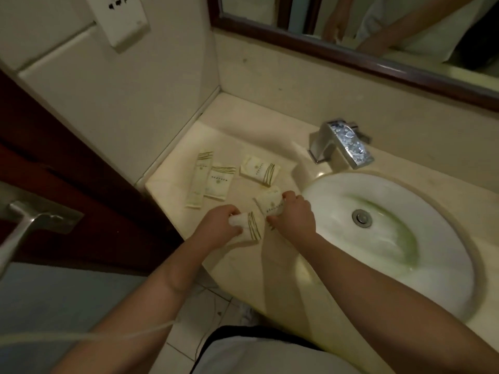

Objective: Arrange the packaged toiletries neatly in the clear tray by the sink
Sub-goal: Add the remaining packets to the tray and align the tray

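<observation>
Cream packet with olive stripes (pixel 249 227) is pinched in the left hand (pixel 218 225); the right hand (pixel 294 214) grips a second packet (pixel 270 203), both over the clear tray (pixel 280 155) left of the basin (pixel 405 238). Beyond lie three more sachets (pixel 218 182).

- I'm looking at a bathroom, likely a hotel's: white sink (pixel 391 233) set in a pale stone counter (pixel 243 125).
- Chrome faucet (pixel 343 143), framed mirror (pixel 351 58) above.
- Matching toiletry packets (pixel 260 170) (all one branding).
</observation>
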